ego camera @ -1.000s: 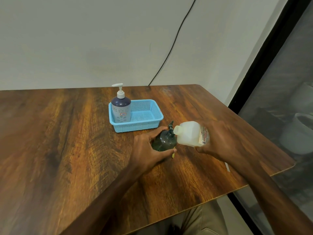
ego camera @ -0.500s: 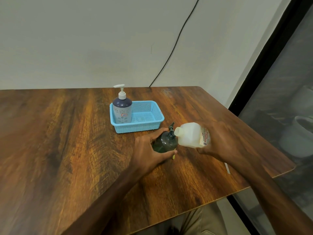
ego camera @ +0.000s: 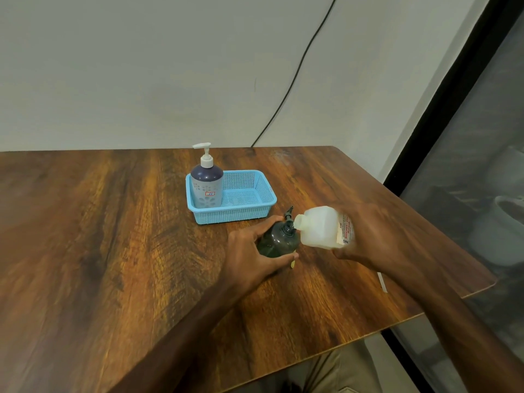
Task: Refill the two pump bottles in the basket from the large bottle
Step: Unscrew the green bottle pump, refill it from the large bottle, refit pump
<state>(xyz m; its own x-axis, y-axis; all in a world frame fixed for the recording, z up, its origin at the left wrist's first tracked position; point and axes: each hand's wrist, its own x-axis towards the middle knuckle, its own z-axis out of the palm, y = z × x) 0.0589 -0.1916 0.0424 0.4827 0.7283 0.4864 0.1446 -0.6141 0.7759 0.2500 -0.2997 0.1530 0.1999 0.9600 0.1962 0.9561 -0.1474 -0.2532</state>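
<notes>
A dark translucent pump bottle (ego camera: pixel 279 240) stands on the table in front of the basket, and my left hand (ego camera: pixel 249 253) is wrapped around its left side. My right hand (ego camera: pixel 365 236) holds the large whitish bottle (ego camera: pixel 321 228) tipped on its side, with the open neck right against the dark bottle's top. A black pump part sticks up behind that neck. The light blue basket (ego camera: pixel 246 211) holds a second pump bottle (ego camera: pixel 206 185), navy and grey with a white pump, in its left end.
The wooden table (ego camera: pixel 113 251) ends close on the right, beside a dark glass panel. A white strip (ego camera: pixel 382 282) lies near the right edge. A black cable (ego camera: pixel 295 80) runs down the wall behind. My knee shows below the front edge.
Both hands and both bottles have kept nearly the same pose. Only the camera has shifted slightly.
</notes>
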